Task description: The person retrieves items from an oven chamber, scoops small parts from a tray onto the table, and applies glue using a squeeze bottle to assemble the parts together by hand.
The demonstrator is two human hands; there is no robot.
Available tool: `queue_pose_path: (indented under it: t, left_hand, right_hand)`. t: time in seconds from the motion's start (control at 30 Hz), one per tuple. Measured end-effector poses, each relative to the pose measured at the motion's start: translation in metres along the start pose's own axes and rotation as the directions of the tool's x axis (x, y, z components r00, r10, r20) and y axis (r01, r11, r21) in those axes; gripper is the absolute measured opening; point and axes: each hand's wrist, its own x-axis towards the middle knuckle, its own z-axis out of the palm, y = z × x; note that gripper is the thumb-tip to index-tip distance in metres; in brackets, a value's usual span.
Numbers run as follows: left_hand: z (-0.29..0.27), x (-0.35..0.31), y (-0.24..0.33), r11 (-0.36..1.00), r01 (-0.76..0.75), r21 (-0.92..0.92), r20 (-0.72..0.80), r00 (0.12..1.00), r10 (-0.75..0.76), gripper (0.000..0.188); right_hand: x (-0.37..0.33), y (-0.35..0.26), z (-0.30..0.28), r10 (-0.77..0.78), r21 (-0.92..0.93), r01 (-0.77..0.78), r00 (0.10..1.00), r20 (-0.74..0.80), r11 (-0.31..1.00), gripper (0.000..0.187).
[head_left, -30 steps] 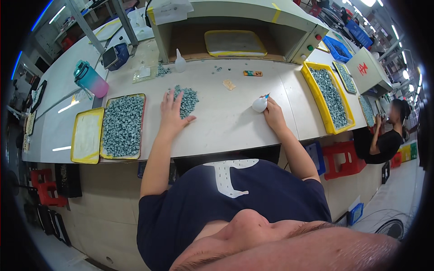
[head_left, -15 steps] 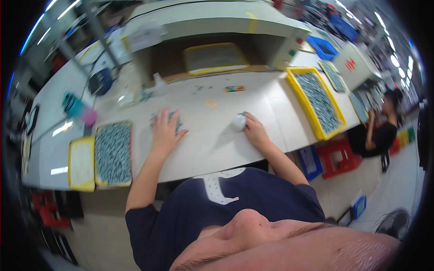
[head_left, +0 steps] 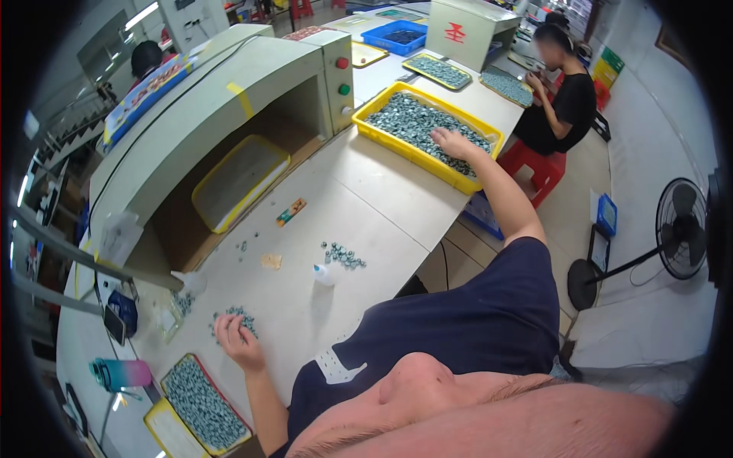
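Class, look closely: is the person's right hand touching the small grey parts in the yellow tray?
Touching. The head view shows the right hand resting palm-down on the grey parts heaped in the yellow tray.

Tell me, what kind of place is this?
Probably a small-parts factory or sorting workshop. A yellow tray heaped with tiny grey pieces sits under the person's right hand, the left hand rests by a small pile of pieces, and a co-worker sorts similar trays nearby.

**Colours noted at the station**

Yellow tray (head_left: 458,177) under the right hand (head_left: 452,142) holds grey-green pieces (head_left: 412,122). Same grey-green in the small pile (head_left: 238,317) at the left hand (head_left: 238,342). Surface (head_left: 359,206) beige. Bottle (head_left: 122,374) beyond left hand: teal and pink.
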Motion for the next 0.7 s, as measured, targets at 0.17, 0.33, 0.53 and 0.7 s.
queue_pose_path:
  t: [0.17, 0.33, 0.53, 0.7]
  left_hand:
    - [0.000, -0.003, -0.008, 0.996, 0.069, -0.051, -0.031, 0.997, -0.071, 0.018]
    - [0.001, -0.009, -0.025, 0.985, 0.124, -0.121, -0.063, 0.989, -0.132, 0.018]
    - [0.002, -0.008, -0.024, 0.979, 0.084, -0.186, -0.060, 0.993, -0.097, 0.018]
    - [-0.002, -0.010, -0.023, 0.980, 0.046, -0.193, -0.095, 0.993, -0.065, 0.017]
  right_hand:
    - [-0.008, -0.002, 0.014, 0.097, -0.082, -0.085, 0.984, 0.152, 0.993, 0.067]
    - [0.007, 0.013, 0.027, -0.097, -0.014, 0.100, 0.988, 0.122, 0.995, 0.060]
    - [0.006, 0.003, 0.034, -0.183, -0.140, 0.176, 0.982, -0.040, 0.974, 0.051]
    - [0.009, 0.000, 0.030, -0.100, 0.054, 0.106, 0.990, -0.101, 0.993, 0.049]
